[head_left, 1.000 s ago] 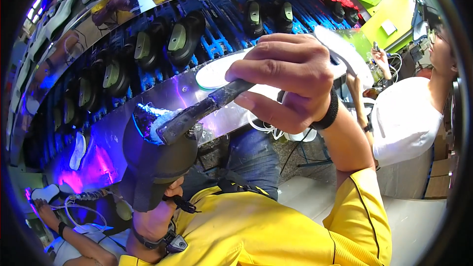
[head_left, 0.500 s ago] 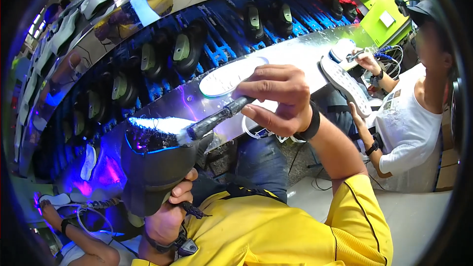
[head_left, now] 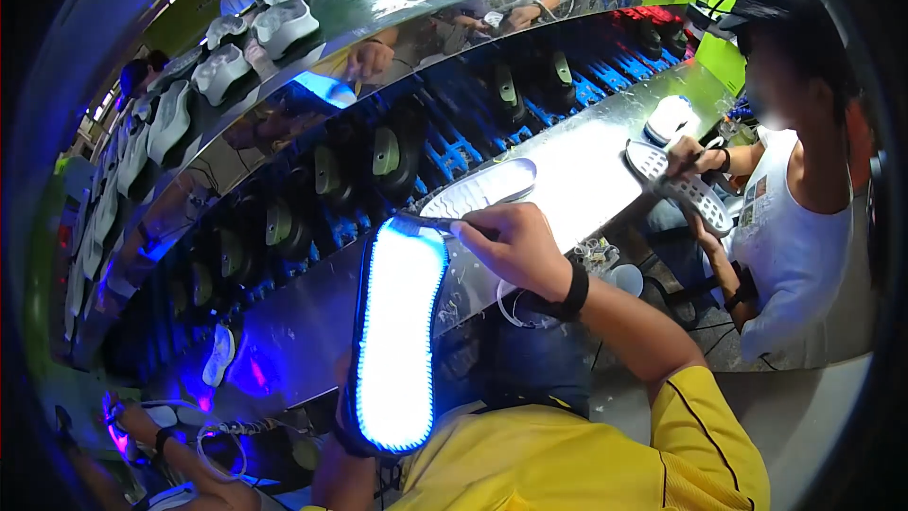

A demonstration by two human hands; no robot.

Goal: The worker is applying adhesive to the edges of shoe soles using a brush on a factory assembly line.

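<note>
A black lasted shoe upper stands tilted up in front of me, its glowing white underside facing me and blue stitching round its edge. My left forearm rises behind it. The shoe upper hides my left hand's fingers, which were wrapped round it half a second ago. In my right hand is a dark-handled brush, pinched between thumb and fingers, with its tip against the top end of the white underside. Just beyond that hand, a white shoe sole lies on the metal bench.
Along the conveyor of blue slats stand several black shoe uppers with green blocks. At right a co-worker holds a white perforated sole. Grey soles line the upper shelf. Another person's hand shows at lower left.
The shoe upper has been turned so its whole white underside faces me. My right hand and brush have moved down and slightly left, to its top end. My view has shifted.
</note>
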